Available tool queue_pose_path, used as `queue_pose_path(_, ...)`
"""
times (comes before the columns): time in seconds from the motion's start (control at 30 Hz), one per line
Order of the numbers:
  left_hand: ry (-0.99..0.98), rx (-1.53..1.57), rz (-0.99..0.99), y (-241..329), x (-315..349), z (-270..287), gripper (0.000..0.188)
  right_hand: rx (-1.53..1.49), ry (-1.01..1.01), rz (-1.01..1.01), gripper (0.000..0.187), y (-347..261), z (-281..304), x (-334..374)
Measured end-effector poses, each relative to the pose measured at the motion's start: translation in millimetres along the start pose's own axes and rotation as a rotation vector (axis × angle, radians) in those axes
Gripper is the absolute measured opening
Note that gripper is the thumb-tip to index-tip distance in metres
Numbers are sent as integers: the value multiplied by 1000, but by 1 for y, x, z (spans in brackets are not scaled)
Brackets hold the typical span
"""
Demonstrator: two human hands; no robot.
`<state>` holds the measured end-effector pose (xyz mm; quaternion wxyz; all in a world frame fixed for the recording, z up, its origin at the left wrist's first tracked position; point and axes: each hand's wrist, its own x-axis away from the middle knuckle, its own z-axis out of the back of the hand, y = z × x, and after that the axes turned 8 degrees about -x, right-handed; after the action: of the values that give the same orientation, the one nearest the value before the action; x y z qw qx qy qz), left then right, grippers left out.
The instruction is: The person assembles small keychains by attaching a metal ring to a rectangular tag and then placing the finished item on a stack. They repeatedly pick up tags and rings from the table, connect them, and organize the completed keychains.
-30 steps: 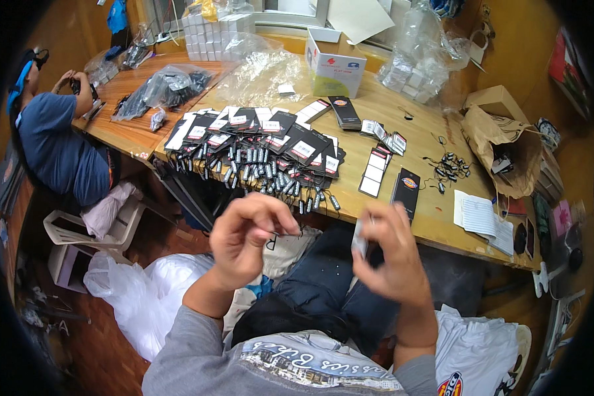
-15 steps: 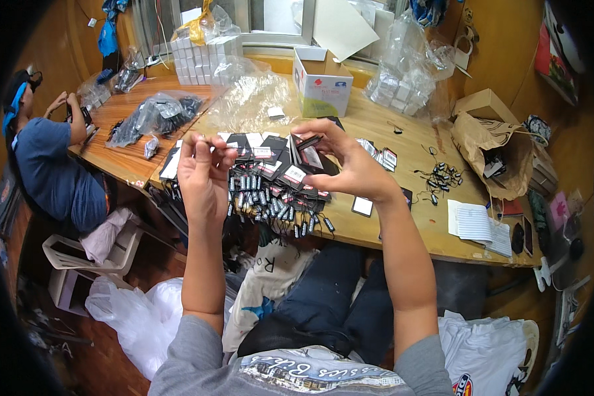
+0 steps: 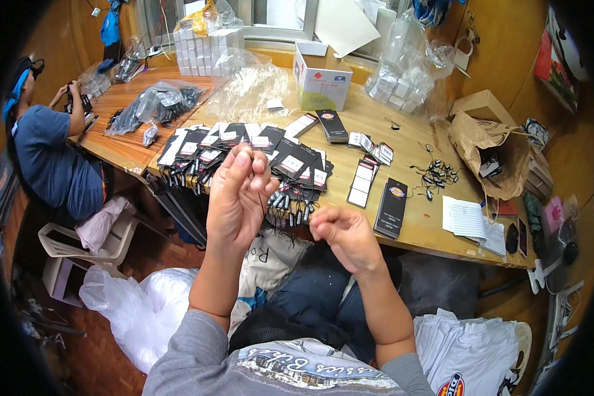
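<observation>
My left hand (image 3: 241, 188) is raised over the front of the tag pile, thumb and fingers pinched together. A thin dark string shows just under its fingers, but whatever the pinch holds is too small to make out. Lower and to the right, at the table's front edge, my right hand (image 3: 346, 236) is also pinched closed; its contents are hidden. Behind them spreads a heap of black hang tags (image 3: 290, 162) with white and red labels. Their black strings with small barrel-shaped ends (image 3: 280, 201) hang over the table edge.
Right of my hands lie a stack of black tags (image 3: 391, 208), white label cards (image 3: 362, 185) and loose strings (image 3: 437, 177). Behind stand a white carton (image 3: 323, 79) and another tag stack (image 3: 331, 125). A paper bag (image 3: 492, 155) is far right; a co-worker (image 3: 53, 145) sits left.
The black tag my right hand held is no longer visible there, and that hand has come down toward me. My left hand has shifted right and slightly lower. Both hands are now pinched.
</observation>
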<state>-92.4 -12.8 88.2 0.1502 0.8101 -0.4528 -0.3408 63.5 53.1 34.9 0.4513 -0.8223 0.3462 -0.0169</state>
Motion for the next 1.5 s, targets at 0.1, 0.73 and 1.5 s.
queue_pose_path(0.1, -10, 76, 42, 2, 21, -6, 8, 121, 71, 0, 13, 12, -16, 19)
queue_pose_path(0.73, 111, -174, -88, -15, 81, -1, 15, 224, 30, 149, 20, 47, -13, 68)
queue_pose_path(1.5, -96, -791, 407, -49, 85, 1, 21, 322, 460, 217, 12, 6, -5, 83)
